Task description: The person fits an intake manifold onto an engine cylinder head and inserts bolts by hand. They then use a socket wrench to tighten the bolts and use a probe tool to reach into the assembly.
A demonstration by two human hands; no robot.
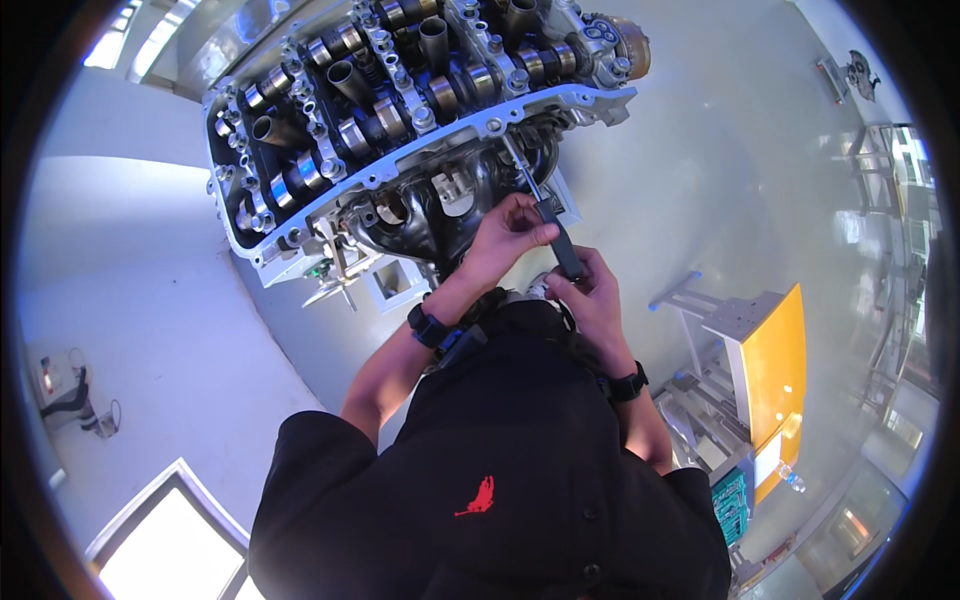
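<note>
A slim black tool with a rectangular body [560, 243] and a bright metal shaft slants down from the engine's edge toward my body. My left hand [508, 240] closes its thumb and fingers around the upper part of that black body. At the lower end, my right hand [592, 300] curls its fingers against it. The shaft's tip reaches the near rim of the engine cylinder head [390, 170], just beside the dark exhaust manifold [430, 220]; what the tip touches is too small to tell. Camshafts [360, 135] and several upright tubes show in the uncovered head.
At the right stands a workbench with a yellow-orange top [778, 370]. A green tray of small parts [732, 508] and a clear bottle [792, 478] are near its lower end. A white wall [130, 270] rises at the left, with a bright window [175, 540] below.
</note>
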